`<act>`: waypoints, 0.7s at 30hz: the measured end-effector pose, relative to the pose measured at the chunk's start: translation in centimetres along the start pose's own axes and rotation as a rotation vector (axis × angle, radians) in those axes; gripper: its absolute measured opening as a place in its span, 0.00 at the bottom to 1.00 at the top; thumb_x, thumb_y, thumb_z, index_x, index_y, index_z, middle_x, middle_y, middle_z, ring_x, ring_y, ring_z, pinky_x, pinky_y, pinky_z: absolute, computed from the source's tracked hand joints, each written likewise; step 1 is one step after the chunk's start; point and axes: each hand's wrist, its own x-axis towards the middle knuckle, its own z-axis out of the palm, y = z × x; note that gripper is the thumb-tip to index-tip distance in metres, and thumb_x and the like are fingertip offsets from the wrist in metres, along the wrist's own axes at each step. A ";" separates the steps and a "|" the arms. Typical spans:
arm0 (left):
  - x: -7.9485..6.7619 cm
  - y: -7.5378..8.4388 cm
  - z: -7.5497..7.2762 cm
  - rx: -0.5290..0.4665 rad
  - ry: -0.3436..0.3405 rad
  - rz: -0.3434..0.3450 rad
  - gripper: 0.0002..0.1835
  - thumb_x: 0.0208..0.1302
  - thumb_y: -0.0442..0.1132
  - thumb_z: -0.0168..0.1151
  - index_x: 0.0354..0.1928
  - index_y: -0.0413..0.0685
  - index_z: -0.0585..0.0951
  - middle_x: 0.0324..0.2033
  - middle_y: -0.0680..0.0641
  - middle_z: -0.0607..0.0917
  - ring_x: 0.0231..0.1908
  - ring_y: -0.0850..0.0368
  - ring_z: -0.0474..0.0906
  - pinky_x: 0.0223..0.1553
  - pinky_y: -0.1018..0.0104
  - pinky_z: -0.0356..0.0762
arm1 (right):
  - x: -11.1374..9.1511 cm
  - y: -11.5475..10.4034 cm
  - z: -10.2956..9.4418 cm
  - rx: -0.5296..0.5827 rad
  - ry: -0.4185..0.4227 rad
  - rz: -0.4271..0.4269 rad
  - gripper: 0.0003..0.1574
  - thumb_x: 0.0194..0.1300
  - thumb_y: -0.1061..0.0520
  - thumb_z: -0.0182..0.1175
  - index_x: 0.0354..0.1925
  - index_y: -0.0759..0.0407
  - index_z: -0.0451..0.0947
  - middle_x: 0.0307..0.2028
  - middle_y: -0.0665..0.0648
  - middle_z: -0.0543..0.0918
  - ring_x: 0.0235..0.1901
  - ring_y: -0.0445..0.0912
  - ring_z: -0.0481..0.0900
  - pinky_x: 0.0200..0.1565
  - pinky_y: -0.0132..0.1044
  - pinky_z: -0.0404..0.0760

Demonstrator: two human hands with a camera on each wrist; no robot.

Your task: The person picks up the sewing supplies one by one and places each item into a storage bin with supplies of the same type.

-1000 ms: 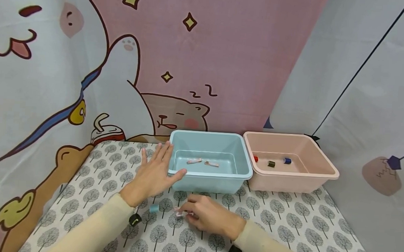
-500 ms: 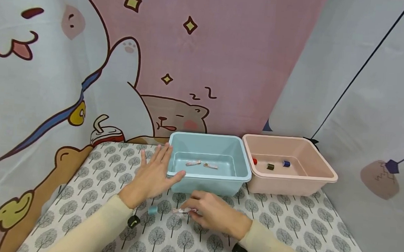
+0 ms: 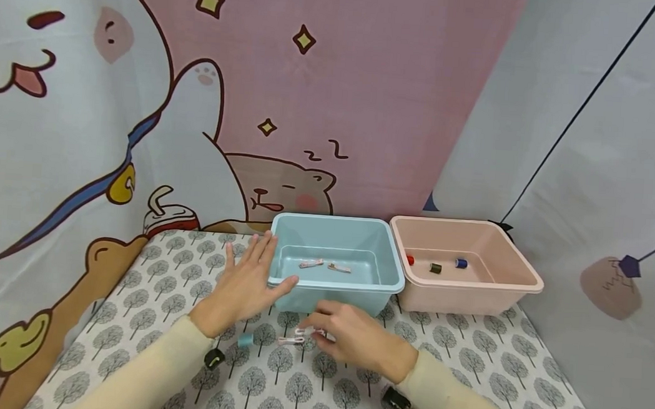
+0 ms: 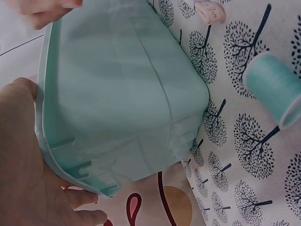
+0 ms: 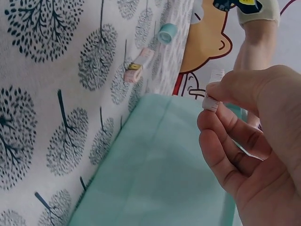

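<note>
Between the thumb and index finger of my right hand (image 3: 355, 341) I pinch a folded pale measuring tape (image 5: 211, 102), raised above the cloth in front of the blue bin (image 3: 327, 298). A second folded measuring tape (image 3: 290, 340), pinkish with a yellow patch, lies on the cloth below it. Left of that lies a teal thread spool (image 3: 245, 339), seen large in the left wrist view. My left hand (image 3: 243, 287) rests at the bin's left rim with fingers extended and thumb near the front edge. Two more folded tapes (image 3: 339, 268) lie inside the blue bin.
A pink bin (image 3: 468, 301) stands right of the blue one, holding a red spool (image 3: 410, 260), a dark green spool (image 3: 435, 268) and a blue spool (image 3: 461, 263). The tree-print cloth (image 3: 271, 382) covers the table. Printed curtains hang behind.
My right hand has lifted one folded tape off the cloth and moved slightly right and toward the bin. Another tape now shows on the cloth. My left hand keeps its place.
</note>
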 end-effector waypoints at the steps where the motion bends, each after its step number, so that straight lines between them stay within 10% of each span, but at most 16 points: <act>1: 0.0 0.0 0.0 0.004 0.000 -0.001 0.64 0.81 0.87 0.40 0.96 0.42 0.49 0.96 0.43 0.44 0.96 0.35 0.42 0.88 0.14 0.28 | 0.0 0.0 -0.1 -0.003 0.004 -0.004 0.22 0.71 0.64 0.80 0.60 0.51 0.95 0.45 0.47 0.91 0.37 0.34 0.87 0.43 0.12 0.82; 21: 0.0 -0.2 0.1 -0.010 -0.005 -0.005 0.65 0.80 0.88 0.40 0.97 0.43 0.49 0.97 0.43 0.44 0.96 0.36 0.41 0.88 0.14 0.26 | 0.5 0.5 -3.2 -0.034 0.089 -0.041 0.21 0.70 0.65 0.81 0.59 0.53 0.95 0.46 0.50 0.91 0.37 0.35 0.88 0.42 0.14 0.83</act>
